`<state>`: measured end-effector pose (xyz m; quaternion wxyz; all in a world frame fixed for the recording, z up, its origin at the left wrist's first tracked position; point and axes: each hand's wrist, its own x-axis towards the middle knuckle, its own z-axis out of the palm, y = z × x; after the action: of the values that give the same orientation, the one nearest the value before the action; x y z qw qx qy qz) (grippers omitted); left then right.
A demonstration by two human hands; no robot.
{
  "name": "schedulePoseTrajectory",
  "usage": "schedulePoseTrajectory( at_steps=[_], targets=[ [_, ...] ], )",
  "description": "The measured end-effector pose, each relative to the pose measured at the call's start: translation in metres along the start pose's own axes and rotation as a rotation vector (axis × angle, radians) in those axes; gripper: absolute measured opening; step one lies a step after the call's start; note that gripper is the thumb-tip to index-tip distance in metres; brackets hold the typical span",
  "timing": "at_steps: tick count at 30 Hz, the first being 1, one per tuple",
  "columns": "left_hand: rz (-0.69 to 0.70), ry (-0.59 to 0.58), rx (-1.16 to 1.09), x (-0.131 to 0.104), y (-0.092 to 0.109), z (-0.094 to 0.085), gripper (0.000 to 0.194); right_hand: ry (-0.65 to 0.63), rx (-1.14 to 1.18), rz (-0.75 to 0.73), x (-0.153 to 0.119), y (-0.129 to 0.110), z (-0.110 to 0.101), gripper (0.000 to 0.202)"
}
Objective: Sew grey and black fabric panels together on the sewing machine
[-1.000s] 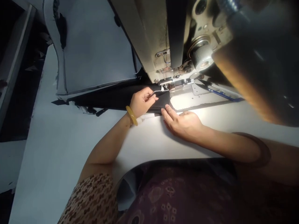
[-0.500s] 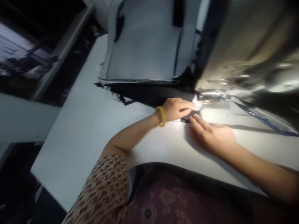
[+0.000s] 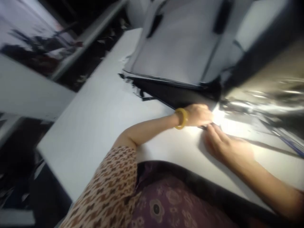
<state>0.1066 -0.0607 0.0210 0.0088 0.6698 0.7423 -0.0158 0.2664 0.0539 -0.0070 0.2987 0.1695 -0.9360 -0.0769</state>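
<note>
White worktop (image 3: pixel 95 117), dim room (image 3: pixel 42 44) blurry at 10 o'clock. Grey fabric piece (image 3: pixel 180 47) w/ black flap (image 3: pixel 168 93) lies at 1, flap running to the metal sewing machine (image 3: pixel 270 68) at 2. L hand (image 3: pixel 199 114), yellow bangle (image 3: pixel 185 118) on wrist, is at 3, fingers bunched on flap; R hand (image 3: pixel 229 148) at 4, fingers close together, tips by flap's corner. Pinching? Can't tell, blur. Worktop edges: straight at 9, curved at 6.
</note>
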Motion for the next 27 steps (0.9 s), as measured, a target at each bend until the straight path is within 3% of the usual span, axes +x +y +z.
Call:
schedulePoseTrajectory(
  at_steps=[1,5,7,11,14,19,27],
  targets=[
    [0.028,0.043,-0.033,-0.001,-0.001,0.006,0.027,0.028,-0.031,-0.045,0.002,-0.006,-0.003,0.028],
    [0.142,0.419,-0.099,-0.005,-0.008,0.025,0.022,-0.173,-0.042,0.013,0.002,-0.017,-0.005,0.028],
    [0.177,0.478,-0.109,-0.007,-0.010,0.028,0.024,-0.228,-0.023,0.024,0.001,-0.019,-0.006,0.030],
    [0.175,0.447,-0.089,-0.012,-0.007,0.023,0.028,-0.330,0.070,0.041,0.002,-0.020,-0.010,0.032],
    [0.219,0.486,-0.082,-0.012,-0.005,0.021,0.027,-0.402,0.134,0.057,0.004,-0.020,-0.011,0.033],
    [0.228,0.494,-0.091,-0.012,-0.006,0.020,0.026,-0.440,0.159,0.074,0.004,-0.021,-0.010,0.035],
    [0.011,0.419,-0.307,-0.013,-0.004,0.014,0.019,-0.498,0.179,0.024,0.011,-0.017,-0.017,0.040]
  ],
)
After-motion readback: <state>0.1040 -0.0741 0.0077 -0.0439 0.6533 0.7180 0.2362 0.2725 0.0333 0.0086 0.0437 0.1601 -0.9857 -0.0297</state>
